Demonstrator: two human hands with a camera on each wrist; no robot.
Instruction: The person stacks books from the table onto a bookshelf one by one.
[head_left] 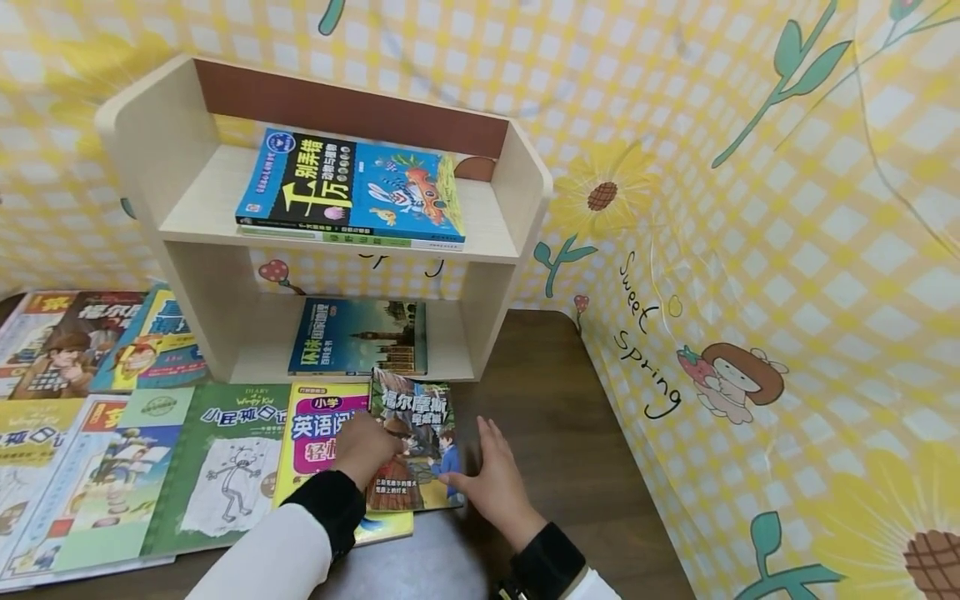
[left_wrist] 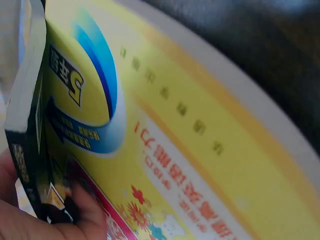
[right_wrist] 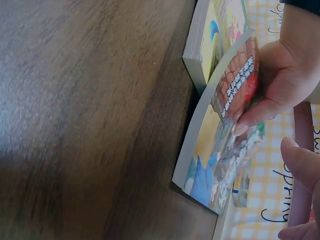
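Yellow checked cloth (head_left: pixel 750 208) with flowers is hanging all round as we are looking down on a dark wooden desk (head_left: pixel 570 400). At the back of it a pale wooden shelf unit (head_left: pixel 150 167) is standing, with a blue picture book (head_left: pixel 352 187) lying flat on its upper board and a blue landmark book (head_left: pixel 358 335) lying flat on the lower one. Along the left of the desk a row of books is lying flat, among them a green diary book (head_left: pixel 225 467) and, just beside it, a yellow English book (head_left: pixel 318 433). On top of that yellow book a dark detective book (head_left: pixel 423 417) is lying, its right edge overhanging onto the desk. Our left hand (head_left: pixel 367 450) is gripping this detective book, fingers curled over its cover and thumb under its lifted edge. Our right hand (head_left: pixel 491 475) is resting open, fingers straight, with the thumb touching the book's right edge; this grip is holding nothing.
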